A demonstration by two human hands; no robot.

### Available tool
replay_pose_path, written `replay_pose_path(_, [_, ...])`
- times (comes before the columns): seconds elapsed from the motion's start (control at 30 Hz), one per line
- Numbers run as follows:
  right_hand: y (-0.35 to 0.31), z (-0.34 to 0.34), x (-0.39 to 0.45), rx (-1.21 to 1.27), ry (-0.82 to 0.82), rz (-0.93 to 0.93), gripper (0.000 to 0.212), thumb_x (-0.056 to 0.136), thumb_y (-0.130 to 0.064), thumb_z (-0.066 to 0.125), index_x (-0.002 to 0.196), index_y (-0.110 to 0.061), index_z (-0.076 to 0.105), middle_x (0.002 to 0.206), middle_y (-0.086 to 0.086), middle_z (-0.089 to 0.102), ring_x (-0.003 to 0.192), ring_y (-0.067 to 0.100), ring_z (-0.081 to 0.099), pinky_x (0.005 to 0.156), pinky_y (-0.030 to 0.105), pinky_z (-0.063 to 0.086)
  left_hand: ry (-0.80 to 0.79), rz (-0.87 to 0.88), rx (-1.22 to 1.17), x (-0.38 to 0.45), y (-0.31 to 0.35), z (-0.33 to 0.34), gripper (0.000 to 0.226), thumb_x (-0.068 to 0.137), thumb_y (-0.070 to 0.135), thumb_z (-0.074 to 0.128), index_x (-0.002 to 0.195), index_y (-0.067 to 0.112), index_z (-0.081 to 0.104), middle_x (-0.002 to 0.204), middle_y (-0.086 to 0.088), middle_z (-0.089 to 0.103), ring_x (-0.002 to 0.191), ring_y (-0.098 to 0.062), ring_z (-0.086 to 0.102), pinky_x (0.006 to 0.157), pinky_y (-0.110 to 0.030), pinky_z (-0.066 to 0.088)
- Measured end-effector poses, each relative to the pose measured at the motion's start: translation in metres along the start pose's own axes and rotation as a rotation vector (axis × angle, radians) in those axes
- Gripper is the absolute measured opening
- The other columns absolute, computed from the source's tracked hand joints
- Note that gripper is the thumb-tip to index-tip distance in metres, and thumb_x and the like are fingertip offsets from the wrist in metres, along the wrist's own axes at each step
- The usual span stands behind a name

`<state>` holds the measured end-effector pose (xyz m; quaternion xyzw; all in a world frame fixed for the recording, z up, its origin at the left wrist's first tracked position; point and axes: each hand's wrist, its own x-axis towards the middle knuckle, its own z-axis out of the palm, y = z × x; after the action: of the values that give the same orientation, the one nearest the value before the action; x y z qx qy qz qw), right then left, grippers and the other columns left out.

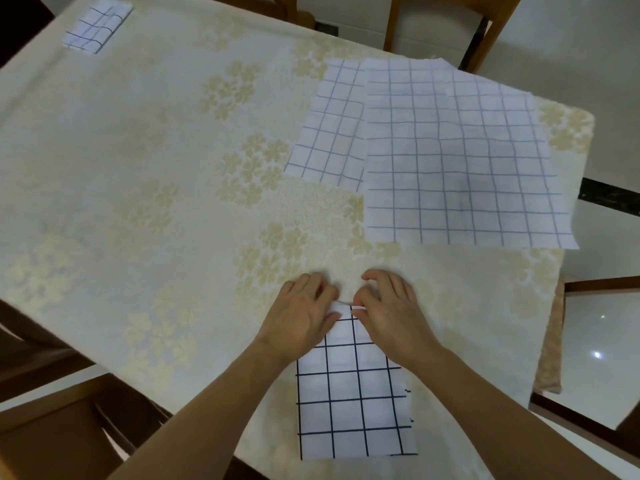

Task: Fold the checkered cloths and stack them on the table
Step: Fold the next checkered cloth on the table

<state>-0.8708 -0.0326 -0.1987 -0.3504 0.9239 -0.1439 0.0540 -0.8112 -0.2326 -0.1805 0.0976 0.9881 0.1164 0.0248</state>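
A white cloth with dark grid lines (353, 400), folded into a narrow strip, lies at the near edge of the table. My left hand (301, 313) and my right hand (391, 313) sit side by side on its far end, fingers curled, each pinching that edge. Unfolded checkered cloths (460, 161) lie spread and overlapping at the right of the table, one (329, 133) peeking out on their left. A small folded checkered cloth (95, 26) sits at the far left corner.
The table (138, 150) wears a cream cloth with pale flower prints. Wooden chairs stand around it: one at the back (485, 26), one at the near left (52, 427), one at the right (588, 410). Glossy floor shows on the right.
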Motion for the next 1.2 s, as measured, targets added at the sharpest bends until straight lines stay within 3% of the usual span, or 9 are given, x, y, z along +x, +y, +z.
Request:
replay_pose_path(0.2, [0.005,-0.011,0.004,0.134,0.006,-0.028,0.022,0.094,-0.038,0.047,0.098,-0.022,0.062,0.133,0.006,0.054,0.127,0.026,0.048,0.104,0.042,0.038,0.023,0.071,-0.005,0.009,-0.003,-0.005,0.019,0.093,0.034,0.062,0.096,0.016,0.059,0.094,-0.002,0.056,0.082,-0.022,0.052,0.069,-0.033,0.042])
replay_pose_path(0.33, [0.010,-0.017,0.018,0.139,-0.093,-0.077,0.028,0.090,-0.039,0.063,0.117,-0.033,0.067,0.143,-0.001,0.049,0.135,0.021,0.038,0.110,0.040,0.032,0.065,0.088,-0.022,0.014,0.000,-0.012,0.016,0.097,0.030,0.051,0.096,0.017,0.060,0.088,0.001,0.059,0.077,-0.020,0.053,0.066,-0.030,0.037])
replay_pose_path(0.47, [0.009,-0.024,0.030,0.129,-0.047,-0.097,0.020,0.090,-0.034,0.059,0.099,-0.032,0.077,0.128,-0.005,0.063,0.125,0.021,0.052,0.108,0.043,0.036,0.035,0.036,-0.018,0.020,0.001,-0.024,0.022,0.095,0.032,0.048,0.091,0.016,0.062,0.082,0.001,0.061,0.068,-0.020,0.054,0.059,-0.028,0.034])
replay_pose_path(0.6, [0.007,-0.033,0.028,0.031,0.041,-0.126,0.013,0.086,-0.029,0.071,0.095,-0.033,0.079,0.112,-0.009,0.071,0.111,0.017,0.062,0.111,0.048,0.037,-0.072,-0.045,-0.034,0.027,0.001,-0.038,0.022,0.081,0.023,0.074,0.102,0.014,0.072,0.081,-0.002,0.071,0.067,-0.026,0.066,0.053,-0.033,0.051])
replay_pose_path(0.7, [0.004,-0.044,0.023,-0.005,0.081,-0.139,0.021,0.078,-0.024,0.082,0.096,-0.033,0.079,0.108,-0.009,0.073,0.107,0.017,0.065,0.111,0.045,0.032,-0.140,-0.087,-0.023,0.027,0.012,-0.051,0.020,0.078,0.013,0.073,0.098,0.016,0.075,0.074,-0.003,0.071,0.064,-0.029,0.067,0.051,-0.032,0.051])
replay_pose_path(0.9, [-0.008,-0.064,-0.010,-0.013,0.129,-0.209,0.041,0.068,-0.009,0.088,0.105,-0.024,0.078,0.111,0.002,0.075,0.105,0.026,0.070,0.097,0.043,0.053,-0.099,-0.144,0.074,-0.006,0.049,-0.077,0.041,0.047,0.003,0.083,0.081,0.023,0.074,0.058,0.007,0.061,0.045,-0.017,0.056,0.037,-0.021,0.027])
replay_pose_path(1.03, [-0.012,-0.064,-0.048,-0.012,0.110,-0.204,0.051,0.067,-0.006,0.088,0.114,-0.021,0.075,0.119,0.003,0.073,0.113,0.028,0.068,0.093,0.043,0.057,-0.023,-0.161,0.031,-0.044,0.081,-0.072,0.047,0.045,0.001,0.083,0.088,0.017,0.073,0.075,0.002,0.069,0.060,-0.021,0.065,0.042,-0.023,0.038])
replay_pose_path(1.1, [-0.012,-0.061,-0.069,-0.014,0.109,-0.217,0.052,0.069,-0.004,0.086,0.117,-0.021,0.074,0.122,0.003,0.071,0.116,0.028,0.067,0.093,0.043,0.057,0.004,-0.178,0.044,-0.061,0.096,-0.061,0.059,0.042,0.007,0.090,0.100,0.015,0.076,0.095,-0.003,0.076,0.078,-0.022,0.073,0.054,-0.026,0.055])
replay_pose_path(1.2, [-0.012,-0.051,-0.097,-0.017,0.105,-0.234,0.053,0.069,-0.003,0.084,0.118,-0.020,0.073,0.124,0.001,0.070,0.118,0.026,0.065,0.094,0.040,0.056,0.008,-0.197,0.029,-0.081,0.111,-0.038,0.071,0.040,0.005,0.092,0.108,0.012,0.075,0.108,-0.008,0.075,0.092,-0.024,0.074,0.068,-0.030,0.060])
